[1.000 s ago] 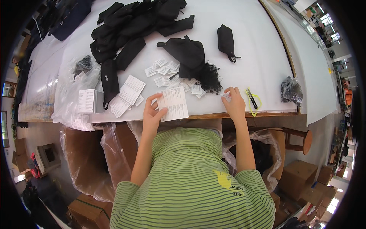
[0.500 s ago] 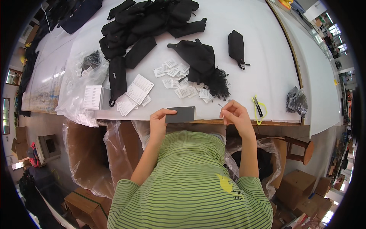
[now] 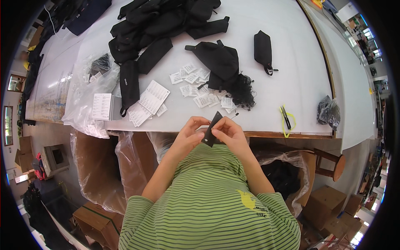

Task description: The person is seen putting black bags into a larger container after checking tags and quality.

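In front of my body, at the table's near edge, a dark grey card like a hang tag is held tilted between both hands. My left hand pinches its left side, and my right hand pinches its right side. A small dark string end sticks out near my right fingers; the rest of it is hidden. Beyond my hands lie a tangle of black strings, a black pouch and scattered small white labels.
Larger printed white sheets and a clear plastic bag lie to the left. Black pouches are heaped at the back. To the right are another pouch, thread snips on a yellow cord and a crumpled dark bag.
My right hand has moved left to meet the card. The card has swung from lying level to a steep tilt, and both hands now grip it.
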Demonstrator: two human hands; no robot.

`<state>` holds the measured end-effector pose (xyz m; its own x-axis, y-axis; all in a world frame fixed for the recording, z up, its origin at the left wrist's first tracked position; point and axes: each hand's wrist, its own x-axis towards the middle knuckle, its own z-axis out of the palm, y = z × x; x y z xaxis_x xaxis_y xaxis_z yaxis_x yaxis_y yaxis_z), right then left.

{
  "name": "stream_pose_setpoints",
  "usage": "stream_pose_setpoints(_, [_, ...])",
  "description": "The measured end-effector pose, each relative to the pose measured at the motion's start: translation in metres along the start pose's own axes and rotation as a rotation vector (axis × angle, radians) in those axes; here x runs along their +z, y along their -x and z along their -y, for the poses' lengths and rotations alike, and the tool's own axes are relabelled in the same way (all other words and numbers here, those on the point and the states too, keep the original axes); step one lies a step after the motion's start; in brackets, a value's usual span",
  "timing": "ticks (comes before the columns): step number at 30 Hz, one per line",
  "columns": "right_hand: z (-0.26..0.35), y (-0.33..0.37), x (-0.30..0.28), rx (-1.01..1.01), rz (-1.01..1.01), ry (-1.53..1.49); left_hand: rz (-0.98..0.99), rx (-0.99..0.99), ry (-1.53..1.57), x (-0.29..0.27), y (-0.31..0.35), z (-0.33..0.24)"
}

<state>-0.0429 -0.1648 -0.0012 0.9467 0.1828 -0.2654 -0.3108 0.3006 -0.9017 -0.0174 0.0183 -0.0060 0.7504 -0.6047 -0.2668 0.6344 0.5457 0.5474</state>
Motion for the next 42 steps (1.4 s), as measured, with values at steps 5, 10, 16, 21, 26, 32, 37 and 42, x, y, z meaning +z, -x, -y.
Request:
stream_pose_setpoints(5, [-0.008, -0.006, 0.0, -0.062, -0.089, 0.026, -0.1, 0.056, -0.433, -0.002, -0.008, 0.011])
stream_pose_setpoints(10, [0.002, -0.007, 0.002, -0.105, -0.37, 0.041, -0.195, 0.189, -0.586, -0.001, -0.011, 0.021])
stream_pose_setpoints(16, [0.008, -0.001, 0.009, -0.192, -0.434, 0.38, -0.288, 0.301, -0.848, 0.014, -0.008, 0.018])
stream_pose_setpoints(21, [0.014, 0.002, 0.015, -0.221, -0.434, 0.624, -0.333, 0.368, -1.045, 0.024, -0.004, 0.015])
stream_pose_setpoints(26, [0.008, -0.001, 0.017, -0.295, -0.389, 0.732, -0.378, 0.399, -1.143, 0.029, -0.004, 0.015])
stream_pose_setpoints(32, [-0.001, -0.001, 0.014, -0.236, -0.384, 0.562, -0.34, 0.491, -1.361, 0.03, -0.003, 0.017])
stream_pose_setpoints(37, [0.004, -0.004, -0.005, 0.069, -0.163, 0.08, -0.307, 0.281, -0.765, 0.024, -0.004, 0.014])
stream_pose_setpoints(42, [0.0, -0.006, -0.009, 0.101, -0.012, 0.067, -0.26, 0.204, -0.611, 0.005, -0.005, 0.019])
